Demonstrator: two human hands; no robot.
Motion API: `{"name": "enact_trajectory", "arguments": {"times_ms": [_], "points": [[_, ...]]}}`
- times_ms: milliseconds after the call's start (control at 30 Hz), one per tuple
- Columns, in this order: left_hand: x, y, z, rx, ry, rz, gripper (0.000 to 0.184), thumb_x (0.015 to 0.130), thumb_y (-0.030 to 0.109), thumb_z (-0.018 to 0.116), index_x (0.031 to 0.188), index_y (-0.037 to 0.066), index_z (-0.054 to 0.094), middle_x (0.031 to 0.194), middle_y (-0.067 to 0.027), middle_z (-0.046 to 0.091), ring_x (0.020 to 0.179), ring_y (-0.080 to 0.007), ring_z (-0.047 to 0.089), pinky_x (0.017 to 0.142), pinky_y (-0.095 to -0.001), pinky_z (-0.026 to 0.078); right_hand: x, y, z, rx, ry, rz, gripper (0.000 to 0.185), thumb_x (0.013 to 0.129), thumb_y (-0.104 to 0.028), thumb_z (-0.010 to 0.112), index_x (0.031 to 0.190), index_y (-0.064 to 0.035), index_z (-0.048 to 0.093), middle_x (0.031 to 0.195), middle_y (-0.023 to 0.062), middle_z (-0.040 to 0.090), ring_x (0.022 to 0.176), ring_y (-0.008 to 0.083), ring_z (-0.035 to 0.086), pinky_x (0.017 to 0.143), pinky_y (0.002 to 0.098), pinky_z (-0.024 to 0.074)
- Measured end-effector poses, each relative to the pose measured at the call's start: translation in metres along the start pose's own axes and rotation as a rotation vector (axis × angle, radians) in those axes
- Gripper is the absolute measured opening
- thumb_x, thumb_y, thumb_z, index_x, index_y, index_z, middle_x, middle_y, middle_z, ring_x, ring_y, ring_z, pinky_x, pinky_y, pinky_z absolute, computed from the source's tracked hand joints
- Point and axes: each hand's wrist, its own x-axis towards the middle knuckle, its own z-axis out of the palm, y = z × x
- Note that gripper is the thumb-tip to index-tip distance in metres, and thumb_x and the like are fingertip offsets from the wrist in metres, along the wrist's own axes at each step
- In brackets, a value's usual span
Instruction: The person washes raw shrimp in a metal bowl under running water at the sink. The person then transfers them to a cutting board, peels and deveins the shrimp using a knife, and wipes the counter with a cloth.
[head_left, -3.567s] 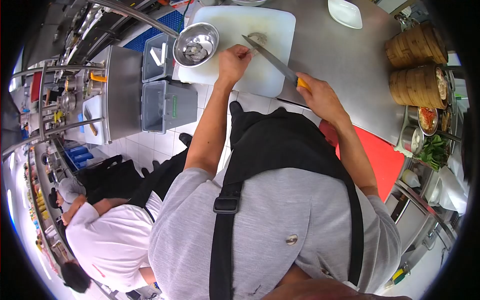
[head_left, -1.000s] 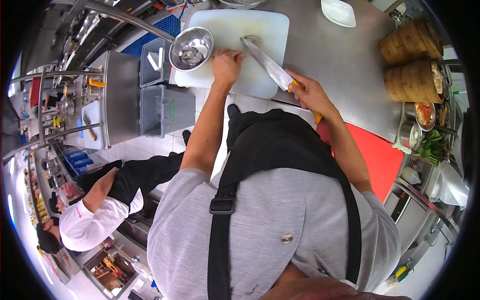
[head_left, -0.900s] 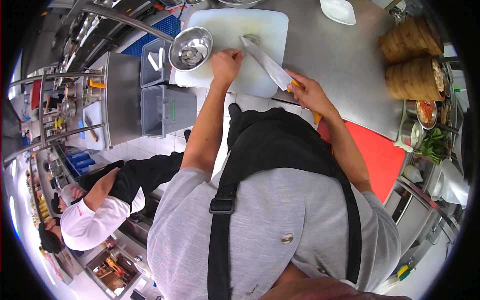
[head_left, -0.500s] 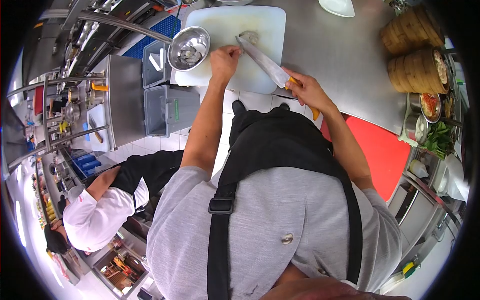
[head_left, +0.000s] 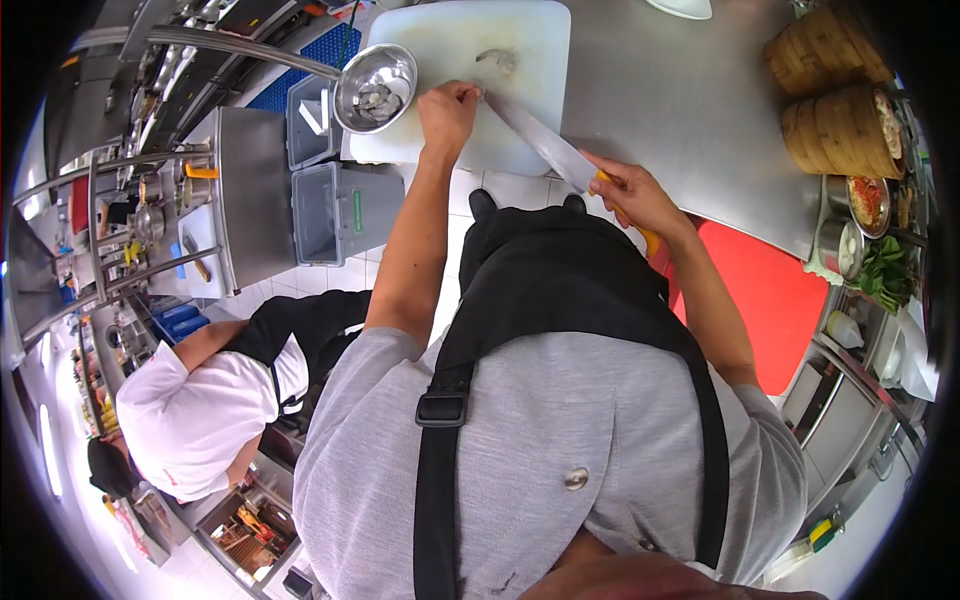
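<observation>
Steel counter [head_left: 670, 120] carries the board [head_left: 440, 38]. Left hand [head_left: 447, 117] pinches a pale morsel [head_left: 480, 95]; right hand [head_left: 640, 195] grips the knife [head_left: 545, 143], best guided gently.

1 dish [head_left: 684, 7] cut by top edge, grey bit [head_left: 480, 95] at left hand [head_left: 447, 115] too small to name

- Bamboo steamers [head_left: 840, 138], two, side by side, 2 o'clock
- White dish [head_left: 685, 8], partly cut off, 1 o'clock
- Leafy greens [head_left: 882, 275], 3 o'clock
- Red flat panel [head_left: 755, 305], 3 o'clock, nearer centre
- Gray bins [head_left: 378, 215], two, 10 o'clock
- Blue mat [head_left: 326, 44], 11 o'clock
- Person in white shirt [head_left: 205, 420], 8 o'clock
</observation>
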Motion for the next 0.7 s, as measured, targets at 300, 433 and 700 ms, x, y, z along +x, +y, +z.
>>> {"name": "enact_trajectory", "arguments": {"times_ms": [300, 433, 700], "points": [[0.007, 0.009, -0.002, 0.262, -0.077, -0.112, 0.034, 0.082, 0.036, 0.081, 0.087, 0.002, 0.081, 0.084, -0.0194, 0.078, 0.079, -0.0386, 0.076, 0.077, -0.0443, 0.061, -0.028, 0.027, -0.028, 0.041, -0.07, -0.045, 0.048, 0.108, -0.02, 0.064, 0.156, -0.0179, 0.059, 0.083, 0.0023, 0.063, 0.05, 0.0064, 0.048, 0.048, 0.0257, 0.0439], [0.018, -0.006, 0.006, 0.261, -0.074, -0.157, 0.038, 0.079, 0.039, 0.08, 0.09, 0.002, 0.082, 0.084, -0.0199, 0.078, 0.08, -0.039, 0.076, 0.079, -0.0458, 0.061, -0.041, 0.02, -0.036, 0.022, 0.014, -0.025, 0.048, 0.109, -0.018, 0.063, 0.157, -0.0154, 0.058, 0.076, 0.001, 0.061, 0.048, 0.0058, 0.046, 0.046, 0.0259, 0.0423], [0.03, -0.026, 0.012, 0.117, -0.067, -0.111, 0.032, 0.086, 0.031, 0.08, 0.095, 0.001, 0.083, 0.083, -0.0197, 0.079, 0.073, -0.0341, 0.077, 0.075, -0.0404, 0.061, -0.029, 0.02, -0.026, 0.09, 0.034, -0.06, 0.049, 0.109, -0.021, 0.063, 0.158, -0.0154, 0.056, 0.071, -0.0004, 0.056, 0.046, 0.0062, 0.044, 0.047, 0.0261, 0.0415]]}}
